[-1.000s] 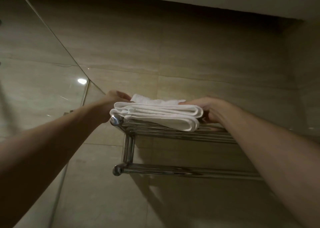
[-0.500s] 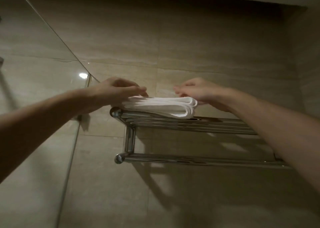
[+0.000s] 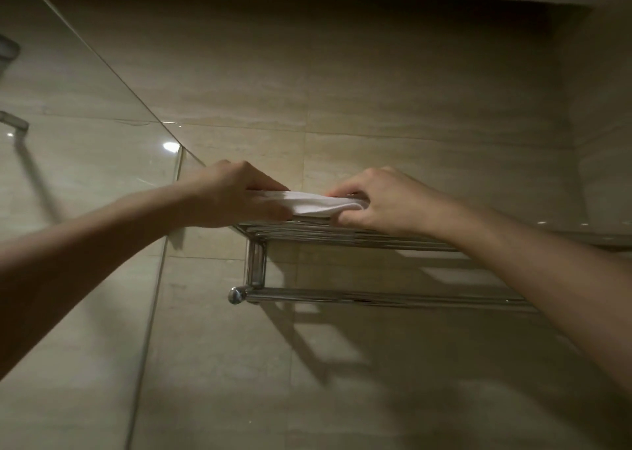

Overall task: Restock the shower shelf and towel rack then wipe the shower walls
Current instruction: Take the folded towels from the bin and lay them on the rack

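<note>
- The towel (image 3: pixel 325 205) is lying folded on the top tier of the rack (image 3: pixel 393 239), directly between the two grips and touching both.
- The left grip (image 3: pixel 236 196) is clamping the towel's left end, with fingers lying over the top and the thumb tucking in beneath.
- The right grip (image 3: pixel 386 200) is curling round the towel's right end, with the fingertips pressing into the fold. How far they are wrapping under it is hidden.
- The towel's long axis is running straight from one grip to the other, along the rack's bars and parallel to the wall (image 3: pixel 376 90) behind both grips.
- Neither grip is sitting nearer, as each is holding one end. The left one is working over the rack's end post, while the bars are stretching on well beyond the right one.
- Judging from this, the towel is being squared on the rack. Any coming shift is probably going along that axis, or back toward the wall.
- The lower bar (image 3: pixel 376 297) is running beneath both grips, and the glass panel (image 3: pixel 85 193) is standing just outside the left one.
</note>
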Demonstrator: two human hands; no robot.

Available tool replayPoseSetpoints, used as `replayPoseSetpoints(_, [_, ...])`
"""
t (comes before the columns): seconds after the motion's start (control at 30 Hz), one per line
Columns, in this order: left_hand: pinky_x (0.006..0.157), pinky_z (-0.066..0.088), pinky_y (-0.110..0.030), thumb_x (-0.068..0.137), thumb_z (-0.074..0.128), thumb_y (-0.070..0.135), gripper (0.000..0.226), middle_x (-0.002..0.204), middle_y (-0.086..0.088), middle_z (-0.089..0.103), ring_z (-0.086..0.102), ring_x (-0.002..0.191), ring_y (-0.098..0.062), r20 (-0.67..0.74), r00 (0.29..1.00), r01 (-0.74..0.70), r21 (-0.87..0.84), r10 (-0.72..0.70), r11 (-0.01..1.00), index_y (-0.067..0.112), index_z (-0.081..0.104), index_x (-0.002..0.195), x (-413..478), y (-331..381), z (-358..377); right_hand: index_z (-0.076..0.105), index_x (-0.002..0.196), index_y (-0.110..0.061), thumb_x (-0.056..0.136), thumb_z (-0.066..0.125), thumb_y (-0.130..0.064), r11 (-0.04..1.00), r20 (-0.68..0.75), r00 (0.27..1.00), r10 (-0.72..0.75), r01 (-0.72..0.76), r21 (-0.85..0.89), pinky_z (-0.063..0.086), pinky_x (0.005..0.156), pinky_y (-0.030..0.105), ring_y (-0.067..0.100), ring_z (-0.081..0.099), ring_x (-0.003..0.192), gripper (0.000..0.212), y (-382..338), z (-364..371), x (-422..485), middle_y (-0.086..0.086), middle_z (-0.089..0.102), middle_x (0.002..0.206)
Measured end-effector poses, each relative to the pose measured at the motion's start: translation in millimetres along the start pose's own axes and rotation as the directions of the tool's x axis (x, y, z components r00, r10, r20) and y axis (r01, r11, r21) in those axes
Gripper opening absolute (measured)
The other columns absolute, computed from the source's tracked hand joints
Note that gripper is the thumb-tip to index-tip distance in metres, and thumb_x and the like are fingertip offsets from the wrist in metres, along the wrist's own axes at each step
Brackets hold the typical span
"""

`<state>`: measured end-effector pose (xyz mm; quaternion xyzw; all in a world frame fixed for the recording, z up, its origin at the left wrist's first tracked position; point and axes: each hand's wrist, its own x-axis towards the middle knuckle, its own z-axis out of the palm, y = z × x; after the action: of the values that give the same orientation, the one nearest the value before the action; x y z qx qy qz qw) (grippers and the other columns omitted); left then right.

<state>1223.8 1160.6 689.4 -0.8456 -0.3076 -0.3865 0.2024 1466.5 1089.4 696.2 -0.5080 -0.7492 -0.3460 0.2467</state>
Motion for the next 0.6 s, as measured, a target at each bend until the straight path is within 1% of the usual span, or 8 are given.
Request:
replayPoseSetpoints(0.07, [0.076,0.061,-0.038,0.090,0.059,0.055,0.043,0.102,0.004,0.075,0.069,0.085,-0.012,0.037,0.999,-0.010,0.025,0.009,1.000,0.039,0.064,0.129,-3.9,4.2,2.0,0.063,0.127,-0.045,0.091,0.065,-0.045,1.000,0.018,1.000,0.023,-0.023,-0.006,0.056,0.084,0.041,0.011,0.063,0.092,0.036,-1.5,2.2,-4.7,-0.014,0.071,0.104])
replayPoseSetpoints(0.17, [0.074,0.058,-0.034,0.097,0.050,0.052,0.036,0.100,0.002,0.073,0.067,0.088,-0.016,0.091,0.996,-0.003,0.106,-0.006,0.994,0.036,0.064,0.127,-10.5,7.1,1.3,0.062,0.127,-0.042,0.093,0.061,-0.047,0.999,0.069,0.997,0.033,-0.030,-0.036,0.055,0.085,0.041,0.012,0.062,0.093,0.034,-4.1,1.0,-7.9,-0.012,0.069,0.106])
replayPoseSetpoints(0.23, [0.072,0.052,-0.028,0.100,0.042,0.053,0.042,0.104,0.000,0.071,0.065,0.090,-0.016,0.057,0.998,-0.019,0.260,0.004,0.966,0.027,0.062,0.127,-16.1,8.9,2.5,0.056,0.136,-0.038,0.091,0.063,-0.051,0.998,0.085,0.995,0.061,-0.062,0.014,0.053,0.095,0.041,0.013,0.063,0.107,0.048,-4.3,-7.0,-12.9,-0.009,0.067,0.124])
replayPoseSetpoints(0.3, [0.081,0.047,-0.030,0.097,0.032,0.060,0.057,0.118,-0.003,0.068,0.061,0.103,-0.018,-0.041,0.998,-0.021,0.334,0.037,0.942,0.024,0.057,0.134,-25.6,11.8,8.5,0.052,0.144,-0.032,0.090,0.064,-0.050,0.994,0.051,0.994,0.094,-0.096,0.043,0.048,0.104,0.038,0.015,0.059,0.121,0.058,-2.5,-17.2,-23.6,-0.005,0.061,0.138])
replayPoseSetpoints(0.37, [0.098,0.043,-0.039,0.092,0.028,0.065,0.069,0.137,-0.005,0.059,0.052,0.123,-0.022,-0.119,0.993,0.009,0.285,0.026,0.959,0.024,0.048,0.144,-39.2,20.6,18.1,0.051,0.144,-0.031,0.091,0.064,-0.048,0.996,0.028,0.995,0.091,-0.091,0.003,0.047,0.104,0.039,0.016,0.056,0.125,0.057,-1.4,-22.7,-39.8,-0.005,0.059,0.140])
replayPoseSetpoints(0.47, [0.108,0.041,-0.048,0.093,0.034,0.063,0.067,0.151,-0.007,0.046,0.042,0.137,-0.027,-0.161,0.986,-0.007,0.250,0.049,0.968,0.027,0.041,0.150,-56.6,38.2,33.9,0.047,0.147,-0.032,0.092,0.062,-0.046,0.995,0.028,0.997,0.078,-0.076,-0.066,0.044,0.107,0.042,0.019,0.048,0.133,0.059,-1.7,-21.5,-64.5,-0.003,0.056,0.143])
replayPoseSetpoints(0.53, [0.109,0.042,-0.051,0.095,0.047,0.054,0.061,0.152,-0.008,0.044,0.040,0.139,-0.029,-0.180,0.979,-0.043,0.267,0.094,0.963,0.028,0.039,0.149,-64.2,47.0,43.5,0.043,0.149,-0.031,0.092,0.061,-0.045,0.996,0.031,0.998,0.060,-0.057,-0.069,0.042,0.109,0.044,0.020,0.044,0.135,0.061,-3.4,-15.2,-79.2,-0.001,0.055,0.143])
replayPoseSetpoints(0.6, [0.107,0.045,-0.051,0.094,0.057,0.044,0.057,0.149,-0.009,0.048,0.044,0.136,-0.030,-0.197,0.968,-0.089,0.306,0.155,0.948,0.025,0.044,0.146,-72.5,55.1,53.6,0.044,0.148,-0.027,0.092,0.061,-0.043,0.997,0.020,1.000,0.024,-0.023,-0.069,0.038,0.113,0.043,0.021,0.043,0.136,0.061,-5.6,-4.8,-97.2,-0.001,0.054,0.144])
